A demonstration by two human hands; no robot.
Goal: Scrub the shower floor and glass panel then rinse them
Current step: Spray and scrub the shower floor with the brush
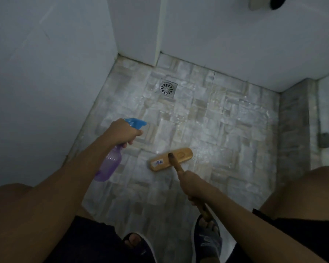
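Across the wet, grey stone-pattern tiled shower floor (226,130), white foam lies from the round metal drain (167,88) near the far edge to the middle. Above the floor's left edge the left hand (123,132) grips the neck of a translucent purple plastic spray bottle (110,164) with a blue trigger head, fingers curled round it. The right hand (192,185) is clenched round the handle of a long wooden scrubbing brush (180,154), whose flat head lies on the floor's middle; the hand hides part of the handle. A small sticker (159,162) on the head is too blurred to read. Dim light makes the floor's right edge hard to make out.
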